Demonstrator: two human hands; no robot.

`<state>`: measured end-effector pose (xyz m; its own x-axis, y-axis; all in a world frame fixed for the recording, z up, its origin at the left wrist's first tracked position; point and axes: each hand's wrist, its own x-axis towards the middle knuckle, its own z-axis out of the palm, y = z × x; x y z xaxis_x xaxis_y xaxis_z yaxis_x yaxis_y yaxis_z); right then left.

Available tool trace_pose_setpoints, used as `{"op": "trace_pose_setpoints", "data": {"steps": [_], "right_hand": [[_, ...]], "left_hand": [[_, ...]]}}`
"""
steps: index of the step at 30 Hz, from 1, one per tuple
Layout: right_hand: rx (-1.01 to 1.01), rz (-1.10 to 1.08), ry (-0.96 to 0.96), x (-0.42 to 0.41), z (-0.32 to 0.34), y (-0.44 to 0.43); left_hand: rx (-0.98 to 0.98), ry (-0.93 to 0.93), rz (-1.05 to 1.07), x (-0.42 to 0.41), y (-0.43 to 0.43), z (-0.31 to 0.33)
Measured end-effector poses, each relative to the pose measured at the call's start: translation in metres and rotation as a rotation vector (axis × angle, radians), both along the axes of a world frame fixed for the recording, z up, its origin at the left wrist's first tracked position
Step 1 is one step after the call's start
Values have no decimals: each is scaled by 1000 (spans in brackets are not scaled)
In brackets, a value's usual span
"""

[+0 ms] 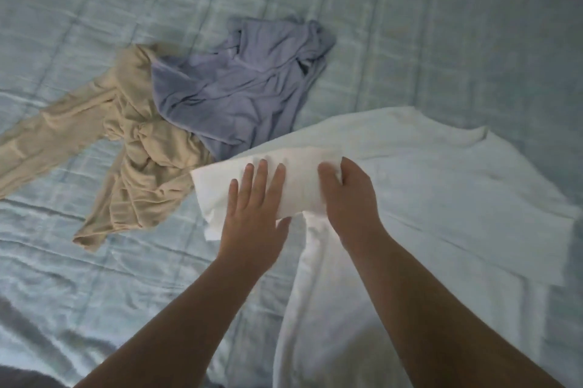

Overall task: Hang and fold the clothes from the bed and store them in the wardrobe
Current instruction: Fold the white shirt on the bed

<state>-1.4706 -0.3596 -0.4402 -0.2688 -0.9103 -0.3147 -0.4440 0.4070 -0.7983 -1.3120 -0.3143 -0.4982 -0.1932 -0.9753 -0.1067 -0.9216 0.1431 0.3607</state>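
A white T-shirt lies spread on the bed, its left sleeve folded inward across the body. My left hand rests flat, fingers apart, on that folded sleeve. My right hand pinches the sleeve's fabric at its upper edge. A crumpled lilac garment lies beyond the shirt. Beside it on the left, a beige long-sleeved garment lies bunched, one sleeve stretched out to the left.
A pale blue-green quilted bedspread covers the whole bed. A dark patch shows at the bottom left corner. No wardrobe or hanger is in view.
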Motion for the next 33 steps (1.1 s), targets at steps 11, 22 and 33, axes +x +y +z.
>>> {"op": "trace_pose_setpoints", "data": {"steps": [11, 22, 33], "right_hand": [[92, -339, 183, -262, -29, 19], [145, -457, 330, -411, -58, 78], [-82, -184, 764, -397, -65, 100]], "left_hand": [[79, -38, -299, -209, -43, -11], [110, -154, -581, -347, -23, -33], [66, -198, -651, -357, -10, -48]]}}
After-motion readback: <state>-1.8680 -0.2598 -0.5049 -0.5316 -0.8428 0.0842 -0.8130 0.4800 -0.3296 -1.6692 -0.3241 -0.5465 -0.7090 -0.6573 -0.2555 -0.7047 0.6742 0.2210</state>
